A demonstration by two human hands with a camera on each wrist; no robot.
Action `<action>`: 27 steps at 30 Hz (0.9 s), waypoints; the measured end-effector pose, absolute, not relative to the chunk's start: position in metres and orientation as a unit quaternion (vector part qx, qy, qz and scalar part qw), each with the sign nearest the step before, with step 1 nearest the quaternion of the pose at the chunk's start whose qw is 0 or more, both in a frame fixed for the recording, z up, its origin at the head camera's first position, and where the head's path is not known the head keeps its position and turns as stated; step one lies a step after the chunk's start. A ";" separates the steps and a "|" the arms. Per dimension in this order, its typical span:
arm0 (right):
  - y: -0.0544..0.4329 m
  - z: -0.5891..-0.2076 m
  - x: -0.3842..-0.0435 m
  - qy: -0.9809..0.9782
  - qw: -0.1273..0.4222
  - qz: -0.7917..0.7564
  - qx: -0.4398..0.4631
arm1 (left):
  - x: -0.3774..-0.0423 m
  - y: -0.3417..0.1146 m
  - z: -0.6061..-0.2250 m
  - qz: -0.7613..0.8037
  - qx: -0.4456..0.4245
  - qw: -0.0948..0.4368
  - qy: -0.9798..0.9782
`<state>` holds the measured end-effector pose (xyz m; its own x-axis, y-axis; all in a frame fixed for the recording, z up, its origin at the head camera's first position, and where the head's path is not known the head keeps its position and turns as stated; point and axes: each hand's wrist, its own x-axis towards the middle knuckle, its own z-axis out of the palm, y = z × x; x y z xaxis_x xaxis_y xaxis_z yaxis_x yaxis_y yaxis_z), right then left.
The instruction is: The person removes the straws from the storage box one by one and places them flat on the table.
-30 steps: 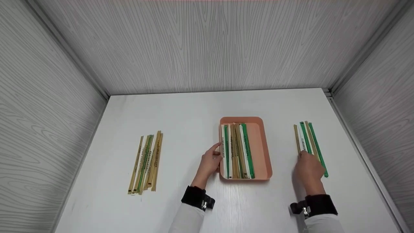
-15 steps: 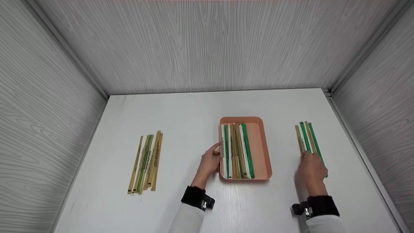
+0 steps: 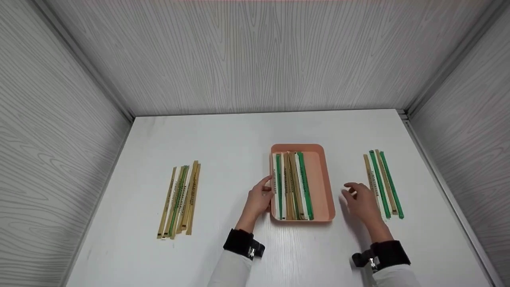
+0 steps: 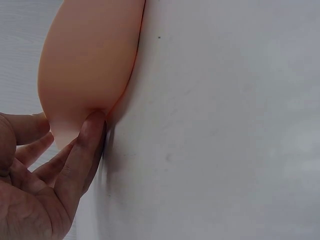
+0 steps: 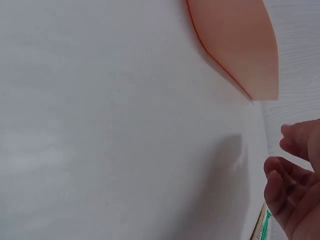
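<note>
A salmon-pink tray (image 3: 321,187) is set on the white table (image 3: 231,139), its left and middle filled with slim wrapped sticks (image 3: 289,187) laid lengthwise, a strip along its right being left bare. Its left wall is held by the left hand (image 3: 257,200), fingers bent against it. Nothing is grasped by the right hand (image 3: 361,204), whose loosely curled fingers are seen between the tray and a right-hand row of similar sticks (image 3: 378,177). A third group of sticks (image 3: 181,203) is laid well apart, at left.

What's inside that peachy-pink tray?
Inside the tray lie long, slim sticks in white, green and brown, packed together toward its left side. Bare floor shows on the right. What lies beneath the sticks is covered, so I can't tell.
</note>
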<state>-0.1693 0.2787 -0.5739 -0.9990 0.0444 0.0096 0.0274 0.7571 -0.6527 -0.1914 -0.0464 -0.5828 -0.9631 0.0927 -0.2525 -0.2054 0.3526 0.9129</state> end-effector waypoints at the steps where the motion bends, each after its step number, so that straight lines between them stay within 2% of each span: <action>1: 0.275 -0.575 -0.170 -0.931 -0.002 0.365 -0.014 | -0.191 -0.046 -0.582 0.568 -0.036 0.132 0.811; 6: 0.259 -0.584 -0.173 -0.899 -0.060 0.433 -0.020 | -0.191 -0.046 -0.583 0.570 -0.040 0.139 0.809; 10: 0.253 -0.589 -0.175 -0.887 -0.075 0.456 -0.021 | -0.191 -0.046 -0.582 0.567 -0.043 0.141 0.810; 27: 0.243 -0.590 -0.182 -0.894 -0.049 0.445 0.023 | -0.189 -0.045 -0.581 0.534 -0.027 0.117 0.837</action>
